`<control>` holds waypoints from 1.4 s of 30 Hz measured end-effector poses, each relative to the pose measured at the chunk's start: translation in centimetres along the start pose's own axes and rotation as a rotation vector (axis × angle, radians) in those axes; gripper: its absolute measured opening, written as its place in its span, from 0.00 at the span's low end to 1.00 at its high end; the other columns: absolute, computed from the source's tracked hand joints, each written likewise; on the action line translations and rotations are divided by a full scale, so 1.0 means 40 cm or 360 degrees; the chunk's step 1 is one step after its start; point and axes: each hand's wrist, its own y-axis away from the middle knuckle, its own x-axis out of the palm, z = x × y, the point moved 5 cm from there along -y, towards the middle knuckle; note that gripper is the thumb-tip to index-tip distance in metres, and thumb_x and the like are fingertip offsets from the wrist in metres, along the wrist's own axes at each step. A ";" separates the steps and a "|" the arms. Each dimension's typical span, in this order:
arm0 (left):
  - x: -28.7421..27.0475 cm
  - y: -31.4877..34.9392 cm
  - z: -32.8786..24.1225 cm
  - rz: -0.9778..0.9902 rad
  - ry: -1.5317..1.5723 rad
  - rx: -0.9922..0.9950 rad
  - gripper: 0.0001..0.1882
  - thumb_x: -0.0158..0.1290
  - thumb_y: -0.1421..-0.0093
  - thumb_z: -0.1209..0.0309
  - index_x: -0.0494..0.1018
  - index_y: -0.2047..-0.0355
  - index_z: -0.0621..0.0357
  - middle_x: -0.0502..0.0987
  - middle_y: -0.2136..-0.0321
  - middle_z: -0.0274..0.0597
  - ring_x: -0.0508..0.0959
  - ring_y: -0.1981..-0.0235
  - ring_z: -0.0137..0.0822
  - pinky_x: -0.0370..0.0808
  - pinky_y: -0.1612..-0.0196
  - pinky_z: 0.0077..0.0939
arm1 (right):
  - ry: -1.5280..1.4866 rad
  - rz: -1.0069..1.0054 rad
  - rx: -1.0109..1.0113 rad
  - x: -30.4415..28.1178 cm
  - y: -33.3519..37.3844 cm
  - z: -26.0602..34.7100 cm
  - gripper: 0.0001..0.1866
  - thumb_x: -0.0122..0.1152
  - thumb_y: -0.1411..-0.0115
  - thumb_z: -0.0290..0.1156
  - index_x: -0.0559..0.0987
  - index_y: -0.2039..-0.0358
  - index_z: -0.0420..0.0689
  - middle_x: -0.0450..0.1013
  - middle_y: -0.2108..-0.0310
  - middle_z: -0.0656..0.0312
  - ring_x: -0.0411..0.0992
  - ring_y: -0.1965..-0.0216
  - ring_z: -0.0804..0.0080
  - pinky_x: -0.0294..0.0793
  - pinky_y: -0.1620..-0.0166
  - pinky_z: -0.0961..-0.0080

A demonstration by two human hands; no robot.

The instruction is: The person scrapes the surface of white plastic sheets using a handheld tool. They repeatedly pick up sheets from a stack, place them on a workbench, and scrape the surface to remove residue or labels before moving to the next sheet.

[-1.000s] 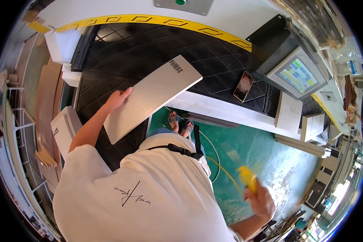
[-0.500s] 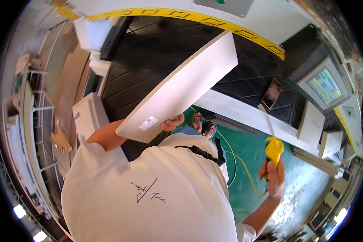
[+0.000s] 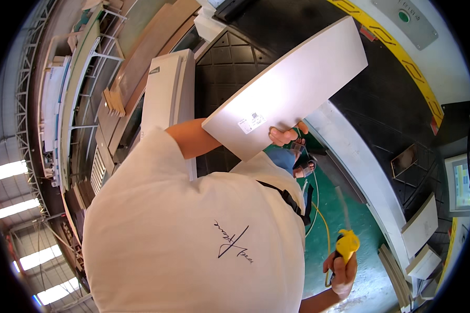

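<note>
A long white board [image 3: 308,78] with a small printed label [image 3: 251,123] is held slanting up and away from my body. My left hand [image 3: 284,136] grips its lower edge; the fingertips curl onto the labelled face and the rest of the hand is hidden behind the board. Down at the right, my right hand [image 3: 343,274] is closed around a yellow air blow gun [image 3: 348,242], whose thin nozzle [image 3: 342,201] points away from me and looks blurred. A yellow hose [image 3: 322,216] runs near the gun.
A black machine bed [image 3: 376,120] with a pale front rail [image 3: 350,151] lies ahead. At right are a screen [image 3: 462,182] and white boards [image 3: 420,224]. Stacked white panels [image 3: 167,94] and a rack [image 3: 83,99] stand at left. The floor [image 3: 324,182] is green.
My view has turned left, so the surroundings shift and tilt in the picture. The board stays in my left hand, and the air blow gun in my right now appears lower in view.
</note>
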 end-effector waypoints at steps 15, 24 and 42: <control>-0.001 -0.004 0.070 0.0016 0.0140 -0.0044 0.29 0.43 0.26 0.46 0.73 0.55 0.66 0.77 0.72 0.52 0.75 0.72 0.43 0.72 0.69 0.34 | -0.0221 -0.0234 -0.0062 0.066 0.119 -0.105 0.24 0.54 0.29 0.29 0.68 0.38 0.28 0.77 0.69 0.54 0.73 0.70 0.73 0.73 0.65 0.76; 0.007 -0.005 0.106 -0.0223 0.0294 0.0037 0.33 0.39 0.26 0.44 0.69 0.48 0.67 0.73 0.75 0.51 0.70 0.77 0.40 0.67 0.77 0.31 | -0.0008 -0.1384 -0.0123 -0.046 0.295 -0.172 0.16 0.50 0.24 0.36 0.72 0.43 0.39 0.65 0.75 0.66 0.64 0.77 0.80 0.65 0.74 0.76; -0.059 -0.365 0.028 -0.1199 -0.0854 -0.0506 0.27 0.53 0.28 0.51 0.68 0.52 0.69 0.68 0.86 0.36 0.70 0.88 0.29 0.68 0.89 0.24 | -0.0151 -0.1866 -0.0298 -0.225 0.522 -0.298 0.14 0.48 0.23 0.36 0.70 0.44 0.42 0.70 0.73 0.66 0.65 0.79 0.82 0.63 0.75 0.82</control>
